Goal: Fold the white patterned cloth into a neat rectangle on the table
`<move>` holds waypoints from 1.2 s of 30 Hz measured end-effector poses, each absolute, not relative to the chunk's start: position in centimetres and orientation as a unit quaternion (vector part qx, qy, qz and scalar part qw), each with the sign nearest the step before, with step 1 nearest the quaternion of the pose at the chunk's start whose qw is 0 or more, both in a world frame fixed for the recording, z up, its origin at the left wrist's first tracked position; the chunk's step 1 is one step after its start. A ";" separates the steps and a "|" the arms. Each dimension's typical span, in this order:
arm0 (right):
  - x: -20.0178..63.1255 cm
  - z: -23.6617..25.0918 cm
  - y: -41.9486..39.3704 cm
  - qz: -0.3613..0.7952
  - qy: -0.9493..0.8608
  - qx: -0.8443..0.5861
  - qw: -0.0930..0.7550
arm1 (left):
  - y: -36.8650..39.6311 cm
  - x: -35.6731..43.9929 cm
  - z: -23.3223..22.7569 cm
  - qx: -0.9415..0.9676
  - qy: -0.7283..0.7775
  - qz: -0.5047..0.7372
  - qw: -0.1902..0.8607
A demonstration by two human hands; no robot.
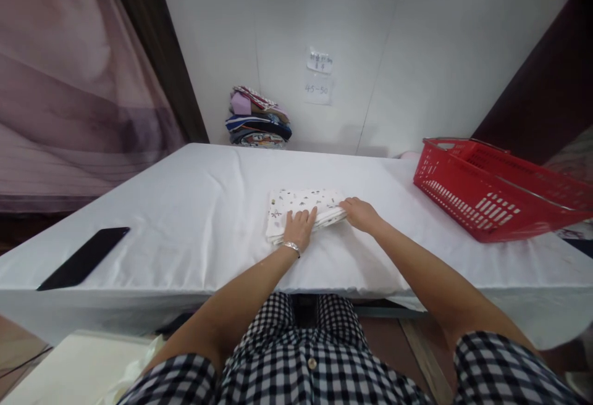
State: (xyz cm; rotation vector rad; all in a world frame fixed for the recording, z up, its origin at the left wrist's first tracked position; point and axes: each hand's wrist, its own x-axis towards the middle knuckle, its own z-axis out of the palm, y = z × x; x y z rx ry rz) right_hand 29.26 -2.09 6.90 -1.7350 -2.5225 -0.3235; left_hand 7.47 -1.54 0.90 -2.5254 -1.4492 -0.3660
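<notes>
A white cloth with small dark prints [303, 198] lies folded in several layers on the table, close to its middle. My left hand [300, 227], with a silver bracelet at the wrist, rests flat on the near part of the cloth, fingers stretched out. At the right end, my right hand [361, 213] pinches the edge of the folded cloth between thumb and fingers. The layers show along the near side, and the cloth's underside is hidden.
White fabric covers the table [185, 207]. A red plastic basket [463, 189] stands at the right. On the left lies a flat black object [86, 258], like a phone or tablet. Folded clothes [259, 118] are stacked at the back wall, beside paper labels [319, 76].
</notes>
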 end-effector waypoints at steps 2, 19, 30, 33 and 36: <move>29.5 7.3 -2.1 -0.094 -0.816 -0.569 0.048 | -1.5 6.1 1.6 -0.852 -0.498 -0.120 0.110; 33.8 20.1 6.9 0.165 -0.661 -0.529 0.506 | 2.6 2.8 17.1 -0.728 -0.437 -0.228 -0.476; 28.2 4.0 9.9 0.244 -0.613 -0.674 0.332 | 7.7 1.0 1.9 -0.692 -0.637 -0.182 -0.287; 28.8 2.2 9.2 0.225 -0.618 -0.683 0.317 | 6.7 0.9 1.0 -0.730 -0.609 -0.229 -0.209; 29.1 1.7 9.7 0.166 -0.648 -0.691 0.275 | 6.2 1.0 0.5 -0.751 -0.585 -0.268 -0.152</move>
